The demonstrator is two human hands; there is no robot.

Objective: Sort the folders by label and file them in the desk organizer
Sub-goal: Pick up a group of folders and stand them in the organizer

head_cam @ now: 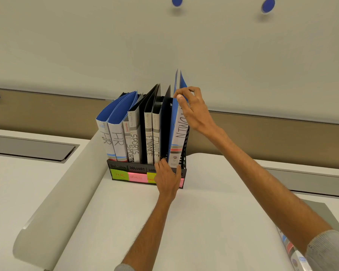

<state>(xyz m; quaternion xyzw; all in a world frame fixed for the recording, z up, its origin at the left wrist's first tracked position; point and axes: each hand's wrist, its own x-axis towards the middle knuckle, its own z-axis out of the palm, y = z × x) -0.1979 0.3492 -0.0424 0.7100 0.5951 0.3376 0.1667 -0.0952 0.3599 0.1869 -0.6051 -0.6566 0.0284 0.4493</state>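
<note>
A black desk organizer (125,166) stands at the back of the white desk, with sticky labels along its front. It holds upright folders: two marked HR (116,140), two marked SPORTS (134,143) and two marked FINANCE (152,145). In the rightmost slot stands a blue folder marked ADMIN (179,137). My right hand (192,108) pinches the top edge of the ADMIN folder. My left hand (167,178) rests on the organizer's front rim, fingers touching the foot of that folder and covering part of the labels.
Another folder (296,255) lies at the desk's right edge, partly hidden under my right sleeve. Grey cable hatches (29,147) sit in the desktops on either side. A low beige partition and a white wall stand behind the organizer.
</note>
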